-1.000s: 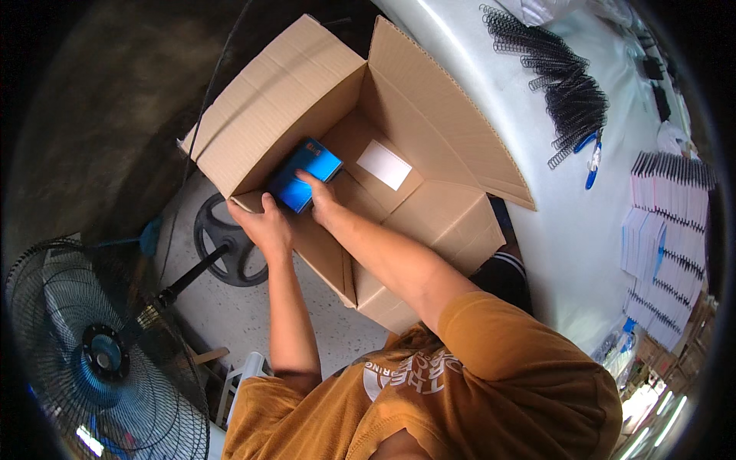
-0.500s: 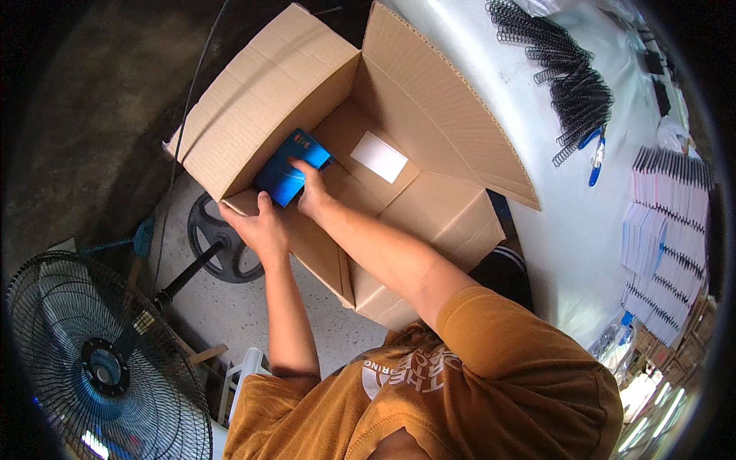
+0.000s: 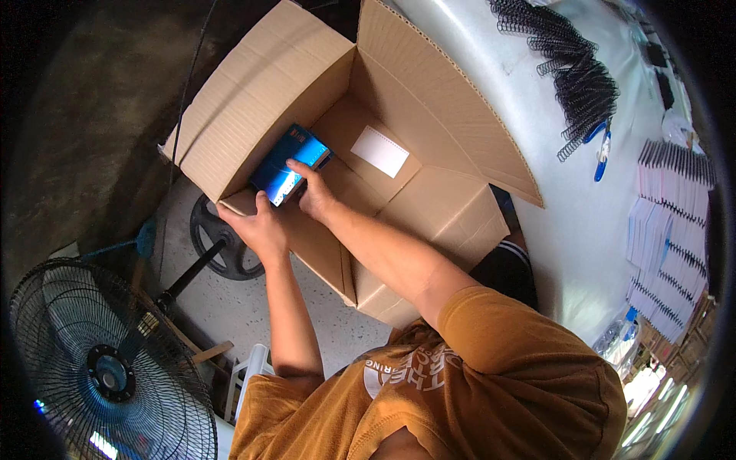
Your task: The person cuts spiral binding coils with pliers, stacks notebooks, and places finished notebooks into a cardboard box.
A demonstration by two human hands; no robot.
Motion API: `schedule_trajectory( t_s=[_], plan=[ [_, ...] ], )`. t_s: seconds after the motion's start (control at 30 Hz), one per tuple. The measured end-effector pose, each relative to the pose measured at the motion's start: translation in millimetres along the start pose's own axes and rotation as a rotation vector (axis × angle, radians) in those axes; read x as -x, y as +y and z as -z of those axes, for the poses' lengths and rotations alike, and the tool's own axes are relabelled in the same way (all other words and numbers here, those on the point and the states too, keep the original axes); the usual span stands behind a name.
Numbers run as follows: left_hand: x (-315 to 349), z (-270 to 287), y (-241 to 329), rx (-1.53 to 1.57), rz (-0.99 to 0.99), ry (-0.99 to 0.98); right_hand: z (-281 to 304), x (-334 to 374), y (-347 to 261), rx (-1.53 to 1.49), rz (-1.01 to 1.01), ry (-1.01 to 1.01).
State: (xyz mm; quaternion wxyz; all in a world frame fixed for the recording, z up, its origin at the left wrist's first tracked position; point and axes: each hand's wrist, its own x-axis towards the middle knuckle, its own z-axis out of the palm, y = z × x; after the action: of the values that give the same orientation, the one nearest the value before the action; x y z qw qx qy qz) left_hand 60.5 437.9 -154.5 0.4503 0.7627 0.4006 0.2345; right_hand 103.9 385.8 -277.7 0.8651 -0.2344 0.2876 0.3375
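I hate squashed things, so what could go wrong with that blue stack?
The blue stack might slip if the right hand, thumb on its top, loosens. It could crease the white paper lying in the box. The left hand, at the box's edge, might bend the cardboard.

Near left, a caged fan [image 3: 113, 374] is being carried by a black pole [image 3: 188, 274], its spoked base [image 3: 227, 244] being borne by the speckled floor [image 3: 337, 330]. Over right, the pale table [image 3: 560, 222] is being partly covered by black wire coils [image 3: 579, 84], far side, blue-handled pliers [image 3: 602, 162] being seen at their near end; farther right, spiral-bound books [image 3: 667, 230] are being kept in stacks.
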Motion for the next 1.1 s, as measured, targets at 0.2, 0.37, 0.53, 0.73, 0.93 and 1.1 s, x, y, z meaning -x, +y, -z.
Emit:
schedule_trajectory(
  t_s=[0.2, 0.37, 0.53, 0.73, 0.93, 1.1],
  plan=[
    [-0.1, -1.3, -2.7, -0.009, -0.024, 0.004, -3.5, -3.8, 4.8, 0.01, 0.121, 0.043],
    [-2.0, 0.0, -11.1, -0.013, 0.005, 0.018, 2.2, 1.3, -5.0, -0.125, 0.029, 0.094],
    [-0.1, -1.9, -5.2, -0.022, -0.029, 0.024, -2.2, 5.1, -13.1, 0.007, 0.245, 0.217],
    [1.3, -4.0, -2.2, 0.015, -0.009, 0.026, -9.9, -10.7, -15.7, 0.058, 0.274, 0.205],
    [0.9, -0.3, 2.0, -0.029, -0.046, 0.011, -11.3, 13.0, -40.8, 0.188, 0.237, 0.062],
    [-8.0, -1.8, -23.0, -0.107, -0.03, 0.056, -32.7, 123.6, -107.6, 0.233, -0.032, -0.283]
  ],
)
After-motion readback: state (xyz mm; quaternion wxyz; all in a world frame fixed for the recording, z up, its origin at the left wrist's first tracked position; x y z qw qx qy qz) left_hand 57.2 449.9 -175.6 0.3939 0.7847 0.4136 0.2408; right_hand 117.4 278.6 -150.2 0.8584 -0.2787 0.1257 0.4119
